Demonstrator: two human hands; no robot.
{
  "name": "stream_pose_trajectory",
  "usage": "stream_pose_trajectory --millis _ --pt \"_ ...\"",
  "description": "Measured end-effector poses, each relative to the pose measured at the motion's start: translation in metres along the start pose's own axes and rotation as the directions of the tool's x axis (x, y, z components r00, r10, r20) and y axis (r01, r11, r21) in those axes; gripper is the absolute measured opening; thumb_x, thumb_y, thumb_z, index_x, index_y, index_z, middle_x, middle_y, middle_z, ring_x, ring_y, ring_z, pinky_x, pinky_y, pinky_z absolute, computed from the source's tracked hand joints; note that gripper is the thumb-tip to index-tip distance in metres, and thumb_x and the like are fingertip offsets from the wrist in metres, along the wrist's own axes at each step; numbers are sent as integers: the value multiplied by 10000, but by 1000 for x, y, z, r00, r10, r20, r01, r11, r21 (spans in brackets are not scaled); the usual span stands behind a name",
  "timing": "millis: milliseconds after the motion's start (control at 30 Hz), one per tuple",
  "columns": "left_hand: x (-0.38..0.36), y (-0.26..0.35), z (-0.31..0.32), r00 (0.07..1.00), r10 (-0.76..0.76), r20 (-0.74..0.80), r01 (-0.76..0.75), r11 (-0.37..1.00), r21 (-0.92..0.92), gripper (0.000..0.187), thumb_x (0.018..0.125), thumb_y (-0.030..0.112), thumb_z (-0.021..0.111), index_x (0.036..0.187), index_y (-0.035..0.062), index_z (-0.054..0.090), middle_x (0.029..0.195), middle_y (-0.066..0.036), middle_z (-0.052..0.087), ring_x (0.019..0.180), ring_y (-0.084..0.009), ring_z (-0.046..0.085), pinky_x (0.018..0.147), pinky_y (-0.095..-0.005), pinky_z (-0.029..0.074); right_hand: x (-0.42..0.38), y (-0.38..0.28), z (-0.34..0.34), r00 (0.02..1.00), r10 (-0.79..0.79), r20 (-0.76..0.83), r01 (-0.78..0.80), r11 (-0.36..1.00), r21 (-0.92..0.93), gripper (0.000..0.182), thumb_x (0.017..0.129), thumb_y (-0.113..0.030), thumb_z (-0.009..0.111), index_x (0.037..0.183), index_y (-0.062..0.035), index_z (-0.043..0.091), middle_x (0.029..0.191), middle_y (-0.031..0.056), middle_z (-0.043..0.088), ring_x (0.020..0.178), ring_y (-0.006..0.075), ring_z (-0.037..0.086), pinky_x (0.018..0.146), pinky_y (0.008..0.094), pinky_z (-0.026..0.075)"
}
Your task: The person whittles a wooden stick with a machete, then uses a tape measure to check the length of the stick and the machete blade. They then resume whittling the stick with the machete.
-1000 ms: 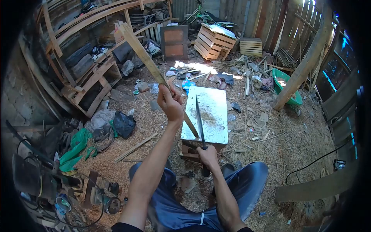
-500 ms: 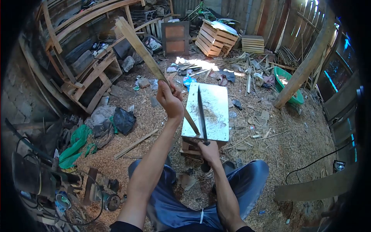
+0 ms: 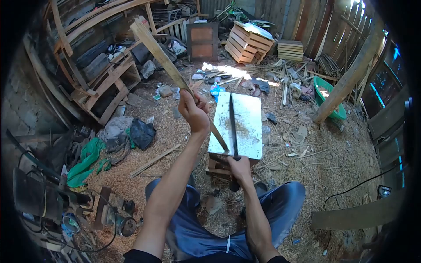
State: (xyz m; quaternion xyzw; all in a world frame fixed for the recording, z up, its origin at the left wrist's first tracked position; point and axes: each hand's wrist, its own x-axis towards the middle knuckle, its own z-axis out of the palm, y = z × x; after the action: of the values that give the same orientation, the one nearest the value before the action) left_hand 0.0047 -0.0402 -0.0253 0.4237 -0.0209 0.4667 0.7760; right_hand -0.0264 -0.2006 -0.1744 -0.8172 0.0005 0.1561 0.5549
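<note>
My left hand (image 3: 194,110) is closed round a long wooden stick (image 3: 162,58), which slants from the upper left down to the near edge of a white-topped box (image 3: 250,118). The stick's lower end rests on that top. In my right hand (image 3: 240,168) is the dark handle of a long machete (image 3: 233,122). Its blade points away from me over the white top, just right of the stick's lower end. Blade and stick look slightly apart. Dark smudges and bits of debris mark the white surface.
A wooden post (image 3: 346,79) leans at the right beside a green basin (image 3: 337,112). Slatted crates (image 3: 248,43) stand at the back. Wooden frames (image 3: 109,90), a black bag (image 3: 142,133) and green cloth (image 3: 86,164) are on the left. Shavings and sticks litter the floor.
The machete blade has turned slightly and stands more upright in view, its tip a little further right. The whole view has shifted slightly. My left hand still grips the stick.
</note>
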Motion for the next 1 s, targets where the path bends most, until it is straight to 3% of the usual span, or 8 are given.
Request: stream_pose_trajectory --millis 200,400,500,633,667,767,800,1000 --pt "4 3 -9 997 -14 -70 14 1000 -14 460 967 487 344 741 93 415 507 47 292 406 -42 234 370 -215 182 -5 9 11 999 41 32 -34 980 -196 332 739 -279 642 675 46 619 541 100 578 471 190 556 504 343 442" --pt "3 3 -4 998 -22 -59 22 1000 9 456 957 520 330 747 119 384 543 55 245 429 -43 193 386 -221 159 -6 0 3 1000 20 10 -18 979 -205 349 733 -283 625 667 60 611 544 122 585 524 208 585 550 346 453" --pt "4 3 -6 999 2 -48 -3 1000 -7 456 966 494 336 744 101 403 519 55 270 415 -40 226 375 -212 176 -27 -39 -8 998 -61 -12 58 983 -173 367 716 -286 621 754 79 623 635 208 620 639 319 635 657 404 481" --pt "5 3 -9 999 13 -34 -14 1000 -9 461 970 486 333 739 94 408 507 54 284 407 -40 238 369 -208 185 -14 -16 4 998 -65 -21 61 985 -164 371 716 -277 626 790 87 628 653 214 627 637 326 630 649 392 487" --pt "4 3 -9 999 6 -49 -7 1000 -9 462 970 488 331 739 95 408 507 53 286 406 -40 237 368 -208 185 -11 -4 6 998 66 0 -63 960 -271 390 715 -287 632 791 95 628 668 216 633 649 327 636 639 384 491" --pt "9 2 -10 998 -4 -67 3 1000 -14 465 969 494 326 737 99 408 508 53 286 406 -41 232 368 -208 185 7 38 7 994 101 36 -94 981 -170 357 726 -287 632 703 68 616 595 157 601 556 220 602 552 362 462" --pt "10 3 -10 997 -12 -74 12 1000 -7 466 969 495 325 736 100 407 509 54 283 407 -41 231 367 -208 185 -1 25 6 984 171 47 -162 975 -149 381 718 -309 638 722 71 630 627 174 625 599 266 634 575 375 477" --pt "6 -1 -2 985 -34 -167 40 999 33 410 983 441 340 743 112 390 558 62 286 443 -39 259 384 -208 202 -34 -24 10 994 -105 20 107 966 -235 388 731 -299 629 745 88 612 660 207 627 649 317 637 627 394 478"
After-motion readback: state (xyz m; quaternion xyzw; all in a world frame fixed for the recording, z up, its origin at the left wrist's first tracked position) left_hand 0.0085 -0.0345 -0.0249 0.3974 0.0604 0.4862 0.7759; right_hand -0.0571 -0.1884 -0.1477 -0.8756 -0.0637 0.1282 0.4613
